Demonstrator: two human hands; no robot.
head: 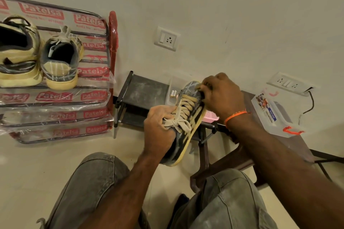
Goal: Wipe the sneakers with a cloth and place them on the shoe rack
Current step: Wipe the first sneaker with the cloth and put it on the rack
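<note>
Your left hand (pixel 160 128) grips sneaker (pixel 186 119) at laces, heel end, held in air above your knees. Your right hand (pixel 222 96) clenched over toe; cloth hidden, can't tell if it's under your fingers. Two sneakers (pixel 59 59) sit on shoe rack (pixel 55 96), top tier; leftmost cut off by frame edge. Rack's plastic wrap blurs lower tiers.

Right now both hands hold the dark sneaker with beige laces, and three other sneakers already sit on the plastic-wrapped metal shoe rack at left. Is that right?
Not quite: the head view shows two sneakers, not three, on the plastic-wrapped metal shoe rack: a large dark-and-cream sneaker and a smaller grey-and-cream sneaker. The rest stands: the left hand and right hand both hold the dark sneaker with beige laces.
</note>
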